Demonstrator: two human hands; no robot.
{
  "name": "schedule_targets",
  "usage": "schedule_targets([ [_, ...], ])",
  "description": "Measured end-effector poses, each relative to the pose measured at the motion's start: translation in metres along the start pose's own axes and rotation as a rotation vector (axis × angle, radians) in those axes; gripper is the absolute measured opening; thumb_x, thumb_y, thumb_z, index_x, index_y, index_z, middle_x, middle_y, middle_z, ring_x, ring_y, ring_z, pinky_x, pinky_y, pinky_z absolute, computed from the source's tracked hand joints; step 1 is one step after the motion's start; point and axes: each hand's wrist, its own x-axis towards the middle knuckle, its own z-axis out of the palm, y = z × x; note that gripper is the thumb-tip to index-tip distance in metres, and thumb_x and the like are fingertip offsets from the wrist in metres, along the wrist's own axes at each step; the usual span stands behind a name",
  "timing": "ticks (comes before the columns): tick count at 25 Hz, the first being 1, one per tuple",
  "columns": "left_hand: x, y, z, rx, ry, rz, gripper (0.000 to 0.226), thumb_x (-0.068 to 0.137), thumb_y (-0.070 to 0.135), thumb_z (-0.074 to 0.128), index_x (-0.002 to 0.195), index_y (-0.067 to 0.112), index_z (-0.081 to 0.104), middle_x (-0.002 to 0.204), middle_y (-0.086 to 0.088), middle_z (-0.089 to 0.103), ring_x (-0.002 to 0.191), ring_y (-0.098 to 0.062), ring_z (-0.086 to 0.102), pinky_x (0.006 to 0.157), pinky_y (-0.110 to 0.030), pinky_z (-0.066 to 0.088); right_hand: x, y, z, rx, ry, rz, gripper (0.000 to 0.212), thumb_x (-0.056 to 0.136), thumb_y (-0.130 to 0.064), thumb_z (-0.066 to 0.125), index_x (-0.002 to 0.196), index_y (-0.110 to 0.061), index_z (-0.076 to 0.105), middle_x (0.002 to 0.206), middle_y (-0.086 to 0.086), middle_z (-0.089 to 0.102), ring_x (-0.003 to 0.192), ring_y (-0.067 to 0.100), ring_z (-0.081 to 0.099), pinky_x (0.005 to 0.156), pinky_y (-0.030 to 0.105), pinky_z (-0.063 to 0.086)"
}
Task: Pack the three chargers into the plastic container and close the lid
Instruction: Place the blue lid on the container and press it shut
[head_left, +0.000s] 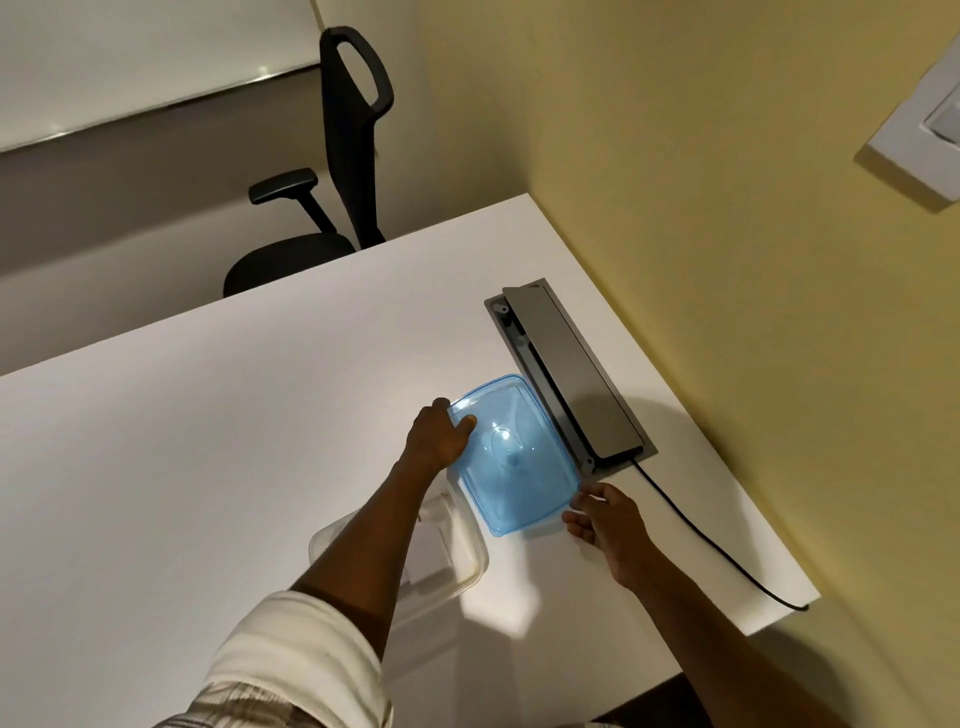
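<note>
head view: the blue lid (514, 457) lay on the white tabletop (208, 441), just right of the clear plastic container (467, 561); the left hand (436, 436) gripped the lid's far-left corner, thumb on top; the right hand (602, 519) touched its near-right corner, fingers loosely spread, grip not closed; white chargers (434, 551) sat inside the open container, partly hidden by the left forearm; a grey cable box (571, 374) stood just beyond the lid.

The one camera sits on my head, looking steeply down and forward over the white desk (218, 441), close, toward the wall (727, 208) at two o'clock.
</note>
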Motion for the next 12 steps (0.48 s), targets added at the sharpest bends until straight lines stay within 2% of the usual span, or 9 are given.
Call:
schedule_targets([
  [4, -0.017, 0.001, -0.025, -0.106, 0.114, 0.04, 0.05, 0.101, 0.044, 0.046, 0.132, 0.005, 0.051, 0.129, -0.016, 0.063, 0.119, -0.035, 0.059, 0.088, -0.03, 0.04, -0.013, -0.024, 0.011, 0.047, 0.01, -0.135, 0.016, 0.088, -0.005, 0.061, 0.103, -0.012, 0.061, 0.086, 0.013, 0.066, 0.08, 0.025, 0.063, 0.078, 0.039, 0.057],
  [7, -0.034, 0.0, -0.045, -0.207, 0.199, 0.048, 0.05, 0.102, 0.049, 0.04, 0.127, 0.008, 0.054, 0.122, -0.01, 0.065, 0.108, -0.027, 0.06, 0.084, -0.027, 0.037, -0.025, -0.041, 0.021, 0.01, 0.049, -0.28, 0.011, 0.091, -0.012, 0.062, 0.102, -0.01, 0.061, 0.086, 0.013, 0.066, 0.08, 0.024, 0.063, 0.083, 0.042, 0.056],
  [10, -0.055, -0.009, -0.063, -0.322, 0.269, 0.029, 0.047, 0.101, 0.054, 0.037, 0.118, 0.014, 0.056, 0.108, 0.002, 0.062, 0.1, -0.02, 0.056, 0.083, -0.027, 0.035, -0.037, -0.049, 0.033, -0.068, 0.05, -0.39, 0.021, 0.093, -0.022, 0.057, 0.101, -0.002, 0.06, 0.082, 0.013, 0.061, 0.076, 0.025, 0.06, 0.074, 0.038, 0.054],
  [12, -0.07, -0.018, -0.074, -0.399, 0.29, -0.003, 0.048, 0.1, 0.058, 0.035, 0.117, 0.019, 0.056, 0.108, 0.005, 0.06, 0.102, -0.019, 0.055, 0.084, -0.029, 0.036, -0.044, -0.049, 0.041, -0.066, 0.045, -0.425, 0.025, 0.095, -0.021, 0.055, 0.102, 0.002, 0.061, 0.081, 0.014, 0.059, 0.073, 0.025, 0.057, 0.07, 0.035, 0.05],
])
